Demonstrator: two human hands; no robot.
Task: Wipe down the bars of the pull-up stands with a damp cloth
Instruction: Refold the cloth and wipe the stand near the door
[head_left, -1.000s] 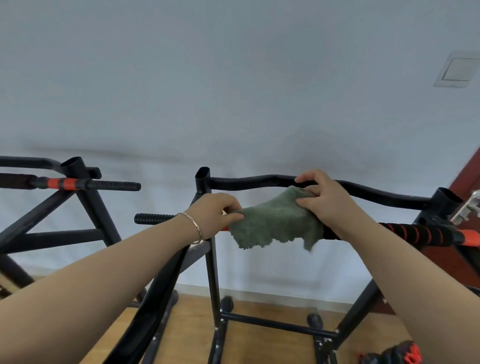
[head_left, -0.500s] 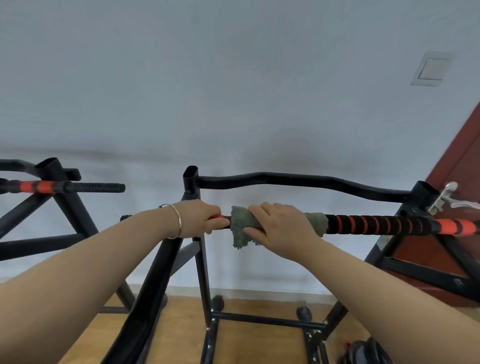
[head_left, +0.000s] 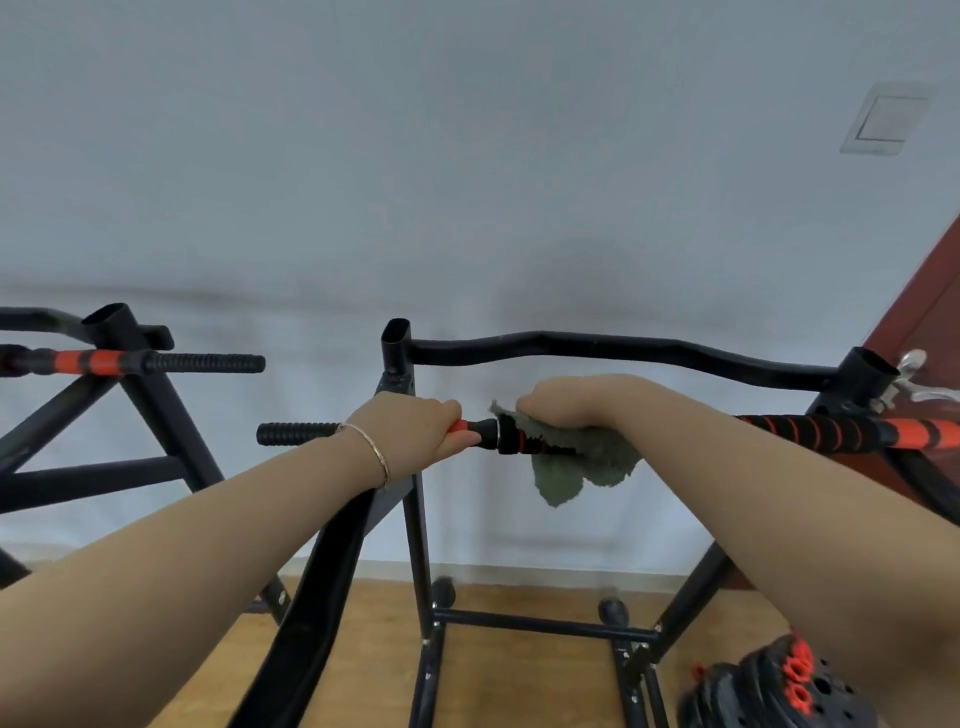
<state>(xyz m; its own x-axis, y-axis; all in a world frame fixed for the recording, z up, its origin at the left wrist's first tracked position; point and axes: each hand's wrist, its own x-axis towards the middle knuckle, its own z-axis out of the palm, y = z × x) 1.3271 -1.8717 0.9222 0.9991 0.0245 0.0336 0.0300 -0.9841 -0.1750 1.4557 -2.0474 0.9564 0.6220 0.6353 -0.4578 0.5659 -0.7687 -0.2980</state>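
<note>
The left hand (head_left: 415, 430) is curled round the padded bar (head_left: 831, 432) of the middle stand (head_left: 418, 545), just right of its left upright, with a bracelet (head_left: 375, 457) on the wrist. Just right of it, the right hand (head_left: 566, 404) grips the green cloth (head_left: 576, 470) over the same bar, and the cloth's loose end hangs below. The wavy top bar (head_left: 623, 347) runs farther back. A second stand (head_left: 130, 364) is on the left, and weights (head_left: 779, 691) lie on the floor at near right.
</note>
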